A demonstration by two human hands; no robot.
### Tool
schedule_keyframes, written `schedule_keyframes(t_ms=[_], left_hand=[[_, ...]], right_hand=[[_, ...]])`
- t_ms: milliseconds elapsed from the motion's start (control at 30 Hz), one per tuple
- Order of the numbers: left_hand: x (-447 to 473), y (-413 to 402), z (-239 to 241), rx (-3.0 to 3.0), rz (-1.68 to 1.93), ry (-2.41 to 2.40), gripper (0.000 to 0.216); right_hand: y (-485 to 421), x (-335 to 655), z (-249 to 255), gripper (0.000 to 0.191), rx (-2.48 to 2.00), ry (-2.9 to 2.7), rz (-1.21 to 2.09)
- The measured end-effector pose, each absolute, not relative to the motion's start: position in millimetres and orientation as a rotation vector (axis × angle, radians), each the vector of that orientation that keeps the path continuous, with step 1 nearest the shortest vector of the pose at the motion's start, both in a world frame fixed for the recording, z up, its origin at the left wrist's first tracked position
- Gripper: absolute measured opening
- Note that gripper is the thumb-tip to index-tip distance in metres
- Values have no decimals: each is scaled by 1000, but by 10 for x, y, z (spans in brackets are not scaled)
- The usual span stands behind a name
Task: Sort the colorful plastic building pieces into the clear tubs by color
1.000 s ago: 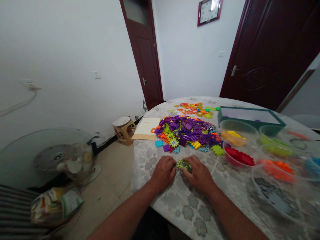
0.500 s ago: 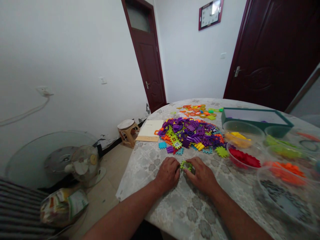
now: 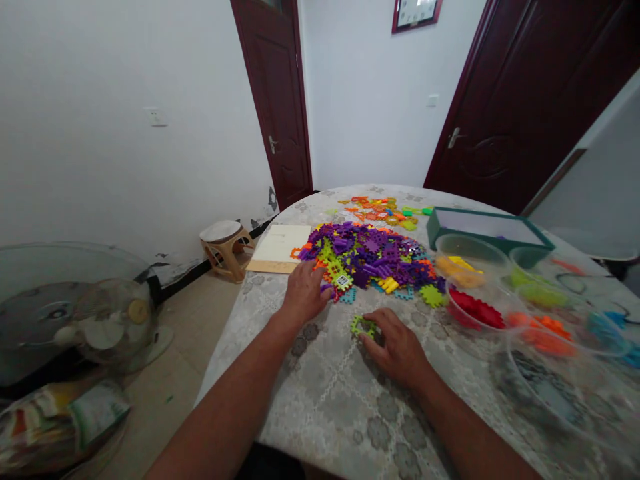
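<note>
My right hand (image 3: 396, 347) rests on the table with its fingers pinched on a small green interlocking piece (image 3: 362, 326). My left hand (image 3: 305, 291) has reached forward to the near left edge of a big pile of mostly purple plastic pieces (image 3: 373, 259), fingers curled over pieces there; what they hold, if anything, is hidden. A loose green piece (image 3: 430, 295) lies at the pile's near right edge.
Clear bowls stand at the right: yellow pieces (image 3: 463, 264), red (image 3: 477, 309), green (image 3: 543, 291), orange (image 3: 547, 337). A green box (image 3: 487, 230) sits behind them and a smaller orange heap (image 3: 383, 210) farther back. A pale board (image 3: 280, 248) lies at the table's left edge. A stool (image 3: 225, 247) and fan (image 3: 95, 313) stand on the floor.
My left hand let go of the green piece and moved forward and left to the edge of the purple pile. My right hand stayed on the green piece. The camera tilted down.
</note>
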State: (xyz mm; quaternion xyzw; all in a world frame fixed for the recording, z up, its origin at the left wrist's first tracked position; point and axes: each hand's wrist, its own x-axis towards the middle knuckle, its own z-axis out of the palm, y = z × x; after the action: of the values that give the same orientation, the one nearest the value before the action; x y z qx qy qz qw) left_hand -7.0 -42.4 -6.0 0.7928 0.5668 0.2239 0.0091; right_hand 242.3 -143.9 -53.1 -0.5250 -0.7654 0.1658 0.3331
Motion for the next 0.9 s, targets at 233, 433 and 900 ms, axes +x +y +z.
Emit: schedule_keyframes(t_ms=[233,433,900], left_hand=[[-51,-402,-293,2473,455,1796,62],[189,-739,-375,2626,560,1502,44],[363,-598,-332,2661,566,1046,50]], right_hand=[[-1443,2418,-489,27,-1381,-1997,447],[-1439,2418,-460,26,-1382,-1969,470],[-1398,2509,-454,36,-1295,-1684,575]])
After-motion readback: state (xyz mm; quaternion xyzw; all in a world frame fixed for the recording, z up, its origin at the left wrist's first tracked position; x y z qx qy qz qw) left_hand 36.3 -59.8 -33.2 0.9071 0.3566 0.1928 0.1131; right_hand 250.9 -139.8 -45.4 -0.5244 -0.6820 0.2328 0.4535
